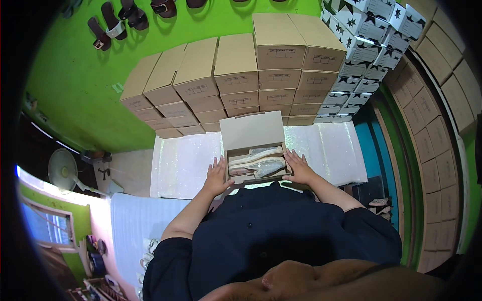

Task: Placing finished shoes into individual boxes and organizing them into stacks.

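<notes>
Right in front of me, a cardboard shoebox (256, 176) stands on the table with its hinged lid (252, 129) raised at the far side. A pair of pale shoes (257, 164) lies inside, partly wrapped in clear plastic (270, 167). My left hand (218, 177) rests against the box's left side, fingers stretched out and the thumb near the front corner. On the opposite side my right hand (298, 167) lies along the wall with its fingers extended, its thumb by the near right corner. Neither hand grips anything.
A white, shiny-covered table (186, 165) carries the shoebox. Stacked brown boxes (236, 75) line its far side, beside white star-patterned boxes (359, 50). Sandals (114, 22) hang on the green wall. A fan (63, 169) stands at left; more boxes (434, 165) fill shelves at right.
</notes>
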Demonstrator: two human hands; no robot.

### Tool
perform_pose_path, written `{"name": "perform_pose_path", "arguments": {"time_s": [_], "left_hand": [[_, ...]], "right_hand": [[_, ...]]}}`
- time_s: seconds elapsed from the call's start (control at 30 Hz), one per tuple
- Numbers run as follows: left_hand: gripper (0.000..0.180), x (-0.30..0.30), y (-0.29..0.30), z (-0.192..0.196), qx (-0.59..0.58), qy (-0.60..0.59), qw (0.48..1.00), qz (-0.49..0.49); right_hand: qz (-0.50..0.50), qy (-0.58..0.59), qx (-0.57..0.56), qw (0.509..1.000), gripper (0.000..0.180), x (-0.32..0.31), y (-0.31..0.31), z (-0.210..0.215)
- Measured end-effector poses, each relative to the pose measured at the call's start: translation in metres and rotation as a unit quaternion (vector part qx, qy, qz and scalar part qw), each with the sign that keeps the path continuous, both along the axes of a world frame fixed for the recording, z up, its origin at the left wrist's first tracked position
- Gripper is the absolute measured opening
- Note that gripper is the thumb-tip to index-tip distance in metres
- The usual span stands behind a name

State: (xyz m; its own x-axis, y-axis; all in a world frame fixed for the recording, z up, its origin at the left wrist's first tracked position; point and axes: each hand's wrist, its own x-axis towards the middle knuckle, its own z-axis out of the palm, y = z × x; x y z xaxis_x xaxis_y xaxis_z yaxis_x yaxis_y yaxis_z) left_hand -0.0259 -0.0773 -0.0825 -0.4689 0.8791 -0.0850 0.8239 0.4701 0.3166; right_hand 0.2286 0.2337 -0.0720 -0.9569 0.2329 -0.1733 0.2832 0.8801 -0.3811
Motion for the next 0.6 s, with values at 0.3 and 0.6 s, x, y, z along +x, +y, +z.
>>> {"name": "perform_pose_path", "arguments": {"time_s": [0.3, 0.6], "left_hand": [[0.083, 0.003, 0.003, 0.000, -0.002, 0.014, 0.999, -0.046], [0.071, 0.006, 0.003, -0.010, 0.005, 0.003, 1.000, -0.017]], "right_hand": [[-0.028, 0.013, -0.049, 0.998, 0.083, -0.003, -0.001, -0.015], [-0.083, 0.002, -0.068, 0.994, 0.080, -0.033, 0.008, -0.023]]}}
